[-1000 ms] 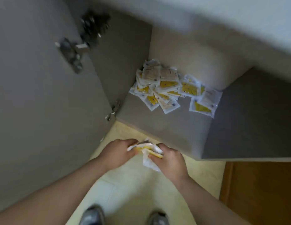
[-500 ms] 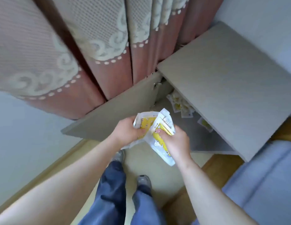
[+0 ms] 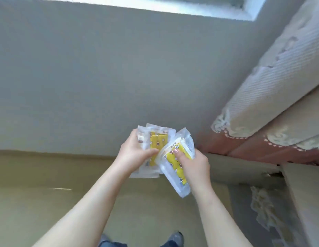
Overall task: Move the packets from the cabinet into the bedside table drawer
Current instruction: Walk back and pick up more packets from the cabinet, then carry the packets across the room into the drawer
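1. Your left hand (image 3: 135, 155) grips a fanned bunch of clear plastic packets w/ yellow printed inserts (image 3: 156, 139), thumb across front.
2. Your right hand (image 3: 195, 165) pinches a second, tilted bunch of packets (image 3: 174, 168), overlapping the first.
3. Both held mid-air before plain grey wall (image 3: 83, 77); cream lace curtain (image 3: 262, 97) at right.

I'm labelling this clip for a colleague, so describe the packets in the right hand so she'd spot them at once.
In front of the big grey wall, two hands meet mid-picture. The right hand grips clear packets with yellow printed inserts. Unlike the bunch in the left hand, which stands nearly upright, these slant down to the right.
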Tool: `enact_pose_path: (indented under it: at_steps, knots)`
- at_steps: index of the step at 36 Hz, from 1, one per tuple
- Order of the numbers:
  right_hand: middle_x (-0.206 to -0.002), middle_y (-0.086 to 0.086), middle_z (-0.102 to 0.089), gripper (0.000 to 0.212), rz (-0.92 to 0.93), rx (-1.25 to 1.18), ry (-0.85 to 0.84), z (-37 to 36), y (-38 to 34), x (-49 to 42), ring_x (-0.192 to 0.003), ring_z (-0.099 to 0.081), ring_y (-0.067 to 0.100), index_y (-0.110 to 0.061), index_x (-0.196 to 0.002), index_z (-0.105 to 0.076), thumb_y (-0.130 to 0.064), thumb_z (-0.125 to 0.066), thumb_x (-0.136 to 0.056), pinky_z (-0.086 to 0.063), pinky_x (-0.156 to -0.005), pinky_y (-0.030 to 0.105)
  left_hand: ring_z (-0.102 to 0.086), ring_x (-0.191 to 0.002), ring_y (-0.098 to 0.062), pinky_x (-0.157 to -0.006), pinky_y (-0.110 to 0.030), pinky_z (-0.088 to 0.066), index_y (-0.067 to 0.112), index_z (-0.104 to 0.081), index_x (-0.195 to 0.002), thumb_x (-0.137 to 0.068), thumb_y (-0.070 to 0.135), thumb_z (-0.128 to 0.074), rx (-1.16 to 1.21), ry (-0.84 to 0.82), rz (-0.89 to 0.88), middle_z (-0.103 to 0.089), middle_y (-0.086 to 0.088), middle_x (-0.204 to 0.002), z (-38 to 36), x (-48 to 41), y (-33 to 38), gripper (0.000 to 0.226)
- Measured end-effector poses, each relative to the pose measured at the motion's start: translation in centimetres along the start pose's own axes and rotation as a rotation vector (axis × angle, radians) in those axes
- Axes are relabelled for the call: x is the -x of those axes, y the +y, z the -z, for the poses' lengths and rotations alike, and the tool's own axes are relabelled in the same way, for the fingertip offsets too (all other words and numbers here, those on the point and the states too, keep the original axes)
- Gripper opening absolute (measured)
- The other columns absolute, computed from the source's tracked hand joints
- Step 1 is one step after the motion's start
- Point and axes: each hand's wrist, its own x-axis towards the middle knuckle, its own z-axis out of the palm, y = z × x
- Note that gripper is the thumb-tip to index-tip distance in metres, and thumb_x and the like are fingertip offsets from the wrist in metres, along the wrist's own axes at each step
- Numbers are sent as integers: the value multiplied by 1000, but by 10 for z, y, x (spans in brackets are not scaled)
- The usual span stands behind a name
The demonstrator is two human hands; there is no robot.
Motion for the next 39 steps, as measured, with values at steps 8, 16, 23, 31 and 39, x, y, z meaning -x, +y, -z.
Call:
enact_pose_path:
  at_steps: [8,16,23,31,39]
  knots:
    - [-61,-7,-59,17,79,-20,-333,-201,-93,41,-62,-55,15,-14,-70,-63,-27,-69,-80,-47,-67,33,-66,-94,-14,-86,-38,-53,28,-54,-101,-65,20,-78,245,384,70,-70,6,-99,211,30,-55,44]
    - [-71,0,-53,21,72,-10,-667,-377,-161,100,-63,-48,18,-3,-85,-58,-20,-61,-73,-41,-61,30,-67,-96,-16,-82,-35,-54,20,-52,-110,-77,5,-73,510,760,94,-68,-1,-107,378,74,-117,41]
    - [-79,4,-57,17,94,46,-897,-501,-203,128,-67,-53,19,-4,-96,-58,-15,-58,-82,-43,-61,28,-49,-121,-17,-98,-34,-40,20,-43,-124,-78,17,-75,628,1064,175,-52,5,-129,476,86,-160,56]
    - [-79,4,-58,17,126,86,-1081,-648,-265,129,-69,-54,19,-7,-95,-58,-19,-59,-84,-44,-64,30,-48,-115,-14,-92,-32,-38,20,-44,-114,-81,19,-73,723,1301,182,-52,8,-123,593,52,-179,44]
    - [-78,4,-60,10,126,174,-1252,-770,-313,153,-70,-58,22,-12,-90,-59,-20,-59,-85,-48,-67,32,-57,-90,1,-67,-19,-41,23,-52,-108,-81,14,-73,857,1490,183,-63,12,-103,688,50,-198,35]
